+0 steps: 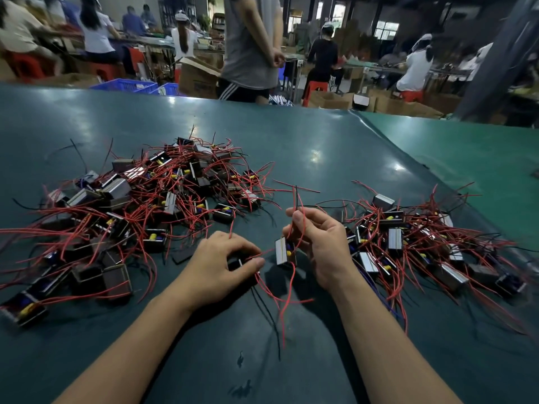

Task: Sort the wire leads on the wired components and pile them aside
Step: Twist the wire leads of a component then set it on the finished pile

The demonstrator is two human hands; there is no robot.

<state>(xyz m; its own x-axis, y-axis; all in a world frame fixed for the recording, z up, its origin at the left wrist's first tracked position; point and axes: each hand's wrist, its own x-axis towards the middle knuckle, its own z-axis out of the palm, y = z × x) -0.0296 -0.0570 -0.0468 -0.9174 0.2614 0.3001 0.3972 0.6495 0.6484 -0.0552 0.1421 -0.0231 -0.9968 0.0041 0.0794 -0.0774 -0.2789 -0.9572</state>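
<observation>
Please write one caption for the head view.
Two hands untangle red leads between piles of wired components.

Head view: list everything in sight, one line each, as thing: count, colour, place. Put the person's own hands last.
left pile of wired components: one big heap, dark and silver bodies with red and black leads, table's left half.
right pile of wired components: one smaller heap, same colours, right of the hands.
held component: one, silver and dark with a yellow part, hanging between the hands.
second component: one, dark, under the left fingers.
table: one, dark green mat, with a lighter green mat on the right.
blue crates: at least two, beyond the table's far edge.
people: several, seated and standing in the background.
left hand: grips the second component.
right hand: pinches the held component's leads.
</observation>
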